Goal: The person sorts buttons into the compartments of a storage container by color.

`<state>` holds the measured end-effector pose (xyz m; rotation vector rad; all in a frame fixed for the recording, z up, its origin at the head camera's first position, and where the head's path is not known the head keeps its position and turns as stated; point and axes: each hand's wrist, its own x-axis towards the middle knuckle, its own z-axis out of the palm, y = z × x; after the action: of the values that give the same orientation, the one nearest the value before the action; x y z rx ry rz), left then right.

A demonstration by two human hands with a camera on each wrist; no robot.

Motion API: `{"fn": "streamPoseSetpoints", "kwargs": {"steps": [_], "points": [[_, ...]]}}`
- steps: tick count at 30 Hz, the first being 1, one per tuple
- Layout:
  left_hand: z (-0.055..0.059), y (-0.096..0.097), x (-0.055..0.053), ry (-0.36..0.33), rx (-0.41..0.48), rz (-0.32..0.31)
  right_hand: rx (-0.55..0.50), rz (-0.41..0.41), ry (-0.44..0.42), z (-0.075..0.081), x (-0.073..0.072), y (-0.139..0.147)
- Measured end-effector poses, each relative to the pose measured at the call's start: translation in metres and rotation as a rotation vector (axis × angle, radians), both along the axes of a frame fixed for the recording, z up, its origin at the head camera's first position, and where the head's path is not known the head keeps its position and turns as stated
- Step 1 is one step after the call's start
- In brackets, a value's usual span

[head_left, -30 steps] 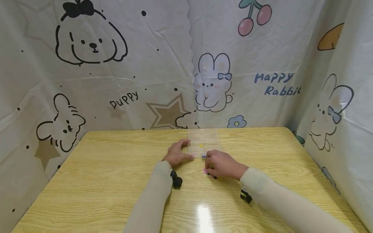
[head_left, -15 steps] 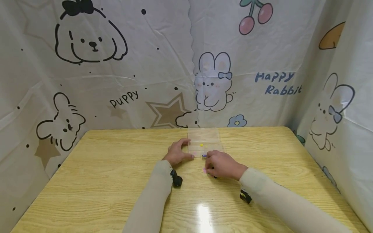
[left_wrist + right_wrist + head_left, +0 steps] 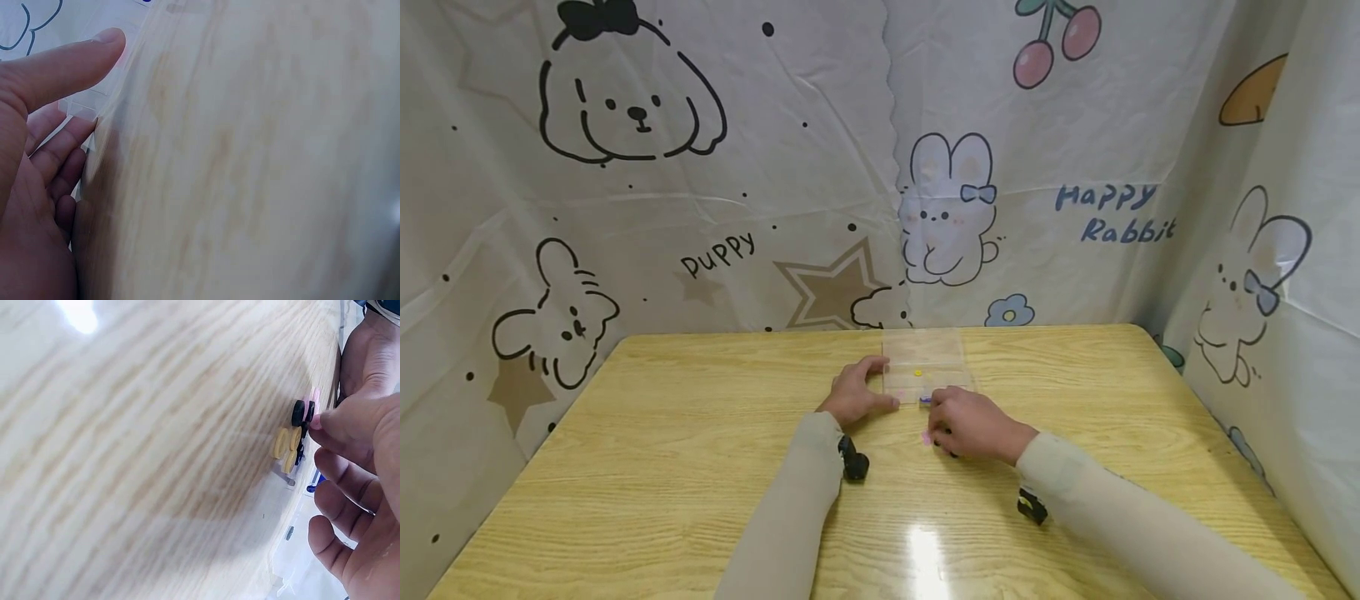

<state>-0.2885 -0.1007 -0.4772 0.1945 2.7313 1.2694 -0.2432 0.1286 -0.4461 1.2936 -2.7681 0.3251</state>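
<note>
A clear plastic compartment box [image 3: 943, 379] with its lid raised stands near the far table edge. My left hand [image 3: 853, 395] holds the box's left side, thumb at the front corner and fingers farther back; in the left wrist view the fingertips meet the clear wall. A yellow button [image 3: 917, 373] and a blue piece [image 3: 925, 402] show at the box. My right hand [image 3: 970, 423] is just in front of it, over a small cluster of buttons. In the right wrist view its thumb and forefinger pinch a pink button [image 3: 315, 421] beside black buttons [image 3: 299, 413] and yellow buttons [image 3: 281, 444].
The wood-grain table [image 3: 700, 483] spreads out around both forearms. A printed cloth curtain [image 3: 737, 150] hangs behind it and along both sides. Black wrist cameras sit on both sleeves.
The right fingers shift slightly over the button cluster, and the yellow buttons visible below the hand earlier are now hidden in the head view. The left hand stays at the box.
</note>
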Motion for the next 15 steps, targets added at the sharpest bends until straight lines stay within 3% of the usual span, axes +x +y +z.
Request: {"fn": "streamPoseSetpoints", "kwargs": {"steps": [15], "points": [[0.0004,0.0003,0.0014,0.036,-0.002,-0.01,-0.005,-0.032,-0.003,0.0009,0.0002,0.0018]]}}
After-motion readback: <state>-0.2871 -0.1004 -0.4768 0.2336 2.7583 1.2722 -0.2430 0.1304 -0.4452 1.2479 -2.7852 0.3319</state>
